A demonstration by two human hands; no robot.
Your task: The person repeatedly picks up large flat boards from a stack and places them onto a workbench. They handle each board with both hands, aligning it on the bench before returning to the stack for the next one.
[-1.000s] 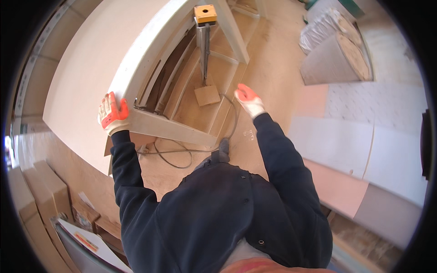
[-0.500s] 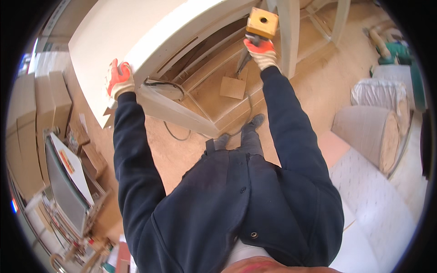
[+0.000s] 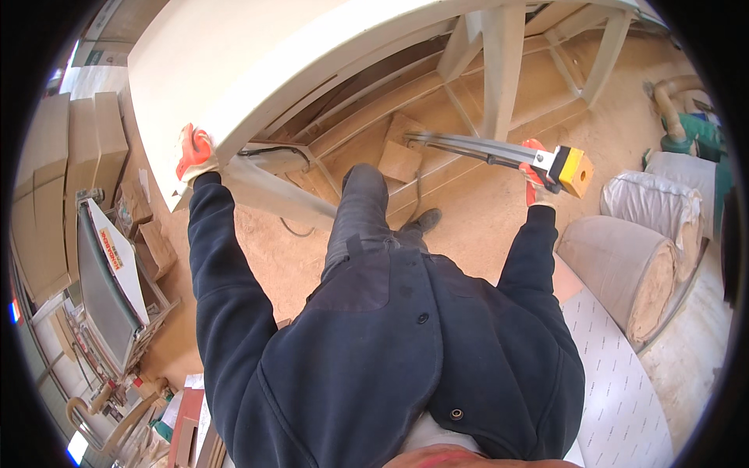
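My left hand [image 3: 195,156], in an orange-and-white work glove, is at the near left edge of a large white panel [image 3: 257,47]. Its fingers are bent and close together over that edge. My right hand [image 3: 538,175], gloved alike, grips a long grey metal bar [image 3: 468,147] just below its upper end. A yellow square block [image 3: 578,172] with a round hole and a black-and-white collar caps that end. The bar slants down left to its far end by a small wooden board [image 3: 400,161] inside the pale wooden frame under the panel.
Pale frame legs [image 3: 503,70] stand ahead, with a dark cable [image 3: 273,146] near the left one. Rolled sheets [image 3: 620,265] and green equipment [image 3: 698,136] lie to the right. Cardboard boxes [image 3: 97,171] and a grey belt machine [image 3: 113,288] stand at the left.
My right hand has swung right and nearer with the yellow-ended bar, which now shows along its length. My left hand shifted slightly nearer and its fingers drew together. One knee came forward.
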